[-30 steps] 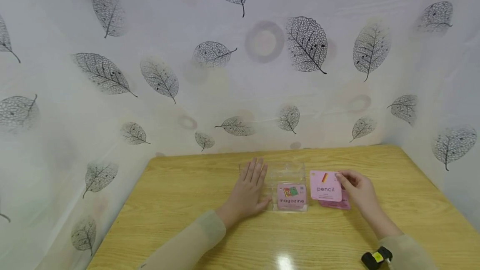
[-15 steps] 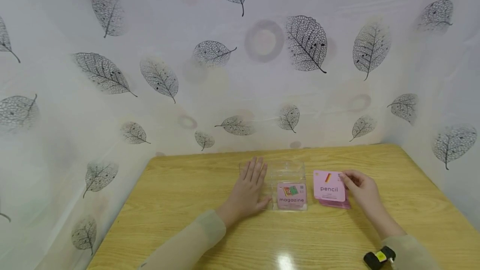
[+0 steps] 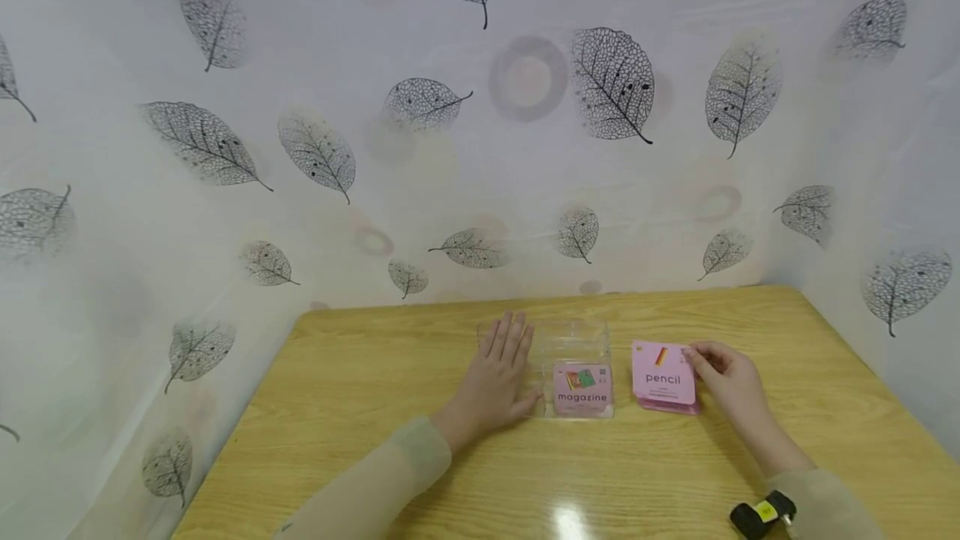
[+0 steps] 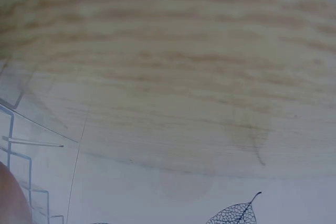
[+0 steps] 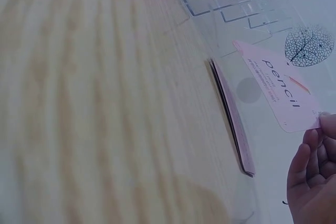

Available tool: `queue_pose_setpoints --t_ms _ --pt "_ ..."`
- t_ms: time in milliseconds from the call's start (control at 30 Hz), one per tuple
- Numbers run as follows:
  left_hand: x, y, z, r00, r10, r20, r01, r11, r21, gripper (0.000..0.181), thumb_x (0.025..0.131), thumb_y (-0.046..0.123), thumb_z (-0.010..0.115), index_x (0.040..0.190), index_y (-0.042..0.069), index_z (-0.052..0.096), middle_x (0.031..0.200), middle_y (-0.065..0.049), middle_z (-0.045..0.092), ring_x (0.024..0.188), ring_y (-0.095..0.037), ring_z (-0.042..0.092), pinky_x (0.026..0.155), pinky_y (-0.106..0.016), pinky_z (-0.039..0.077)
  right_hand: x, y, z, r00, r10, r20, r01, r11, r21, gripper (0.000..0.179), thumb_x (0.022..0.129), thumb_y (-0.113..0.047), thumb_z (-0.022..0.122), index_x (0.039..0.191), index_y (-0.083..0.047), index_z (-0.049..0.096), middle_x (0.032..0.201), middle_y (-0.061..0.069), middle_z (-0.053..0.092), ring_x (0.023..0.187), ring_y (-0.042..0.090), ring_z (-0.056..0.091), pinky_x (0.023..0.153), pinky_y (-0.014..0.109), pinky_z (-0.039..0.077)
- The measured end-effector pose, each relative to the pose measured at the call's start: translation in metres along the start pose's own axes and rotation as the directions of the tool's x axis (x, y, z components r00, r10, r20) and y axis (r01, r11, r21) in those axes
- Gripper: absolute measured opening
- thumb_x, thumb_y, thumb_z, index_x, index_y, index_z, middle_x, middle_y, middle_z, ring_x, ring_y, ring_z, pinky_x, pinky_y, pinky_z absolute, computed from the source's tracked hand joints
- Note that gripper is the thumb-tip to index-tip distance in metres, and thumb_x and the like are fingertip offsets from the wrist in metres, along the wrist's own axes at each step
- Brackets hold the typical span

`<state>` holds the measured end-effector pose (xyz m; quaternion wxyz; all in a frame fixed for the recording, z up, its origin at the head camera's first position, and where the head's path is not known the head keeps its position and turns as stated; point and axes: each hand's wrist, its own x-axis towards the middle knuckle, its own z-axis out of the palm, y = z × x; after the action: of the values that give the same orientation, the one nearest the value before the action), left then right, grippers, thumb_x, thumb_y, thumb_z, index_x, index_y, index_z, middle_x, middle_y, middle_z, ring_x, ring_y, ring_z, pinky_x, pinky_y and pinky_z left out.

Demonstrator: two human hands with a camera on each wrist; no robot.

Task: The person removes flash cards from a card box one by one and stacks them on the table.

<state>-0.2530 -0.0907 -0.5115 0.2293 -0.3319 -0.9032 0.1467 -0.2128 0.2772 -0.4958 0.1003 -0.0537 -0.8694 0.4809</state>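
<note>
My right hand [image 3: 727, 386] pinches the right edge of a pink flashcard [image 3: 663, 375] that reads "pencil". In the right wrist view the card is tilted and raised over a thin stack of cards [image 5: 233, 121]; from the head it hides most of that stack. My left hand [image 3: 495, 377] lies with fingers straight over the left part of a clear plastic case [image 3: 576, 347]. Inside the case's front right section is a pink "magazine" card [image 3: 582, 394]. The left wrist view catches only a bit of finger [image 4: 11, 200] beside the case's stepped edges.
Everything sits on a wood-grain table [image 3: 360, 390]. A white curtain [image 3: 465, 182] printed with leaves closes off the back and both sides. A black device with a yellow label [image 3: 763, 513] is at the right wrist.
My right hand has moved slightly right with the pencil card, so the card now covers more of the stack beneath it. My left hand stays in place on the case.
</note>
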Motion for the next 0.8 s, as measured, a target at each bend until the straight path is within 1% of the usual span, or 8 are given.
queue_pose_setpoints --t_ms 100,167,367,633,800 --pt "-0.0003 0.0 0.0003 1.0 0.002 0.006 -0.002 1.0 -0.007 0.1 0.103 0.069 0.043 0.167 -0.004 0.02 0.175 -0.026 0.022 0.163 -0.043 0.022 0.135 -0.049 0.024 0.0006 0.0008 -0.0003 1.0 0.003 -0.002 -0.003 1.0 -0.007 0.035 0.11 -0.018 0.059 0.12 0.015 0.067 0.103 0.015 0.073 0.078 -0.01 0.053 0.065 0.011 0.053" --pt "-0.0003 -0.0001 0.0005 1.0 0.004 0.007 -0.004 1.0 -0.004 0.1 0.102 0.069 0.042 0.167 -0.004 0.02 0.174 -0.026 0.023 0.163 -0.044 0.022 0.135 -0.049 0.024 0.0015 0.0014 -0.0005 1.0 0.004 0.0 -0.004 1.0 -0.008 0.035 0.109 -0.018 0.059 0.119 0.015 0.068 0.102 0.014 0.073 0.077 -0.01 0.053 0.065 0.012 0.053" --pt "-0.0001 -0.0008 0.0019 1.0 0.011 0.004 -0.011 1.0 0.016 0.1 0.102 0.07 0.042 0.167 -0.003 0.02 0.175 -0.026 0.021 0.161 -0.044 0.027 0.135 -0.049 0.023 0.0033 0.0027 -0.0012 1.0 0.017 0.012 -0.017 0.999 -0.032 0.037 0.109 -0.019 0.059 0.121 0.016 0.067 0.106 0.023 0.073 0.076 -0.009 0.051 0.063 0.012 0.05" --pt "-0.0005 -0.0008 0.0028 1.0 0.007 0.005 -0.007 1.0 0.007 0.102 0.102 0.07 0.042 0.167 -0.004 0.017 0.175 -0.026 0.019 0.163 -0.044 0.024 0.136 -0.05 0.019 0.0044 0.0034 -0.0018 0.999 0.038 0.024 -0.037 0.997 -0.07 0.036 0.109 -0.019 0.059 0.12 0.014 0.068 0.103 0.018 0.072 0.077 -0.004 0.05 0.063 0.014 0.048" --pt "0.0001 -0.0008 0.0017 1.0 0.007 0.019 -0.007 1.0 0.015 0.102 0.102 0.07 0.041 0.168 -0.004 0.016 0.176 -0.026 0.018 0.163 -0.044 0.024 0.136 -0.049 0.021 0.0051 0.005 -0.0027 0.998 0.057 0.035 -0.054 0.996 -0.073 0.036 0.109 -0.018 0.06 0.121 0.015 0.067 0.103 0.02 0.071 0.077 -0.004 0.05 0.062 0.015 0.049"
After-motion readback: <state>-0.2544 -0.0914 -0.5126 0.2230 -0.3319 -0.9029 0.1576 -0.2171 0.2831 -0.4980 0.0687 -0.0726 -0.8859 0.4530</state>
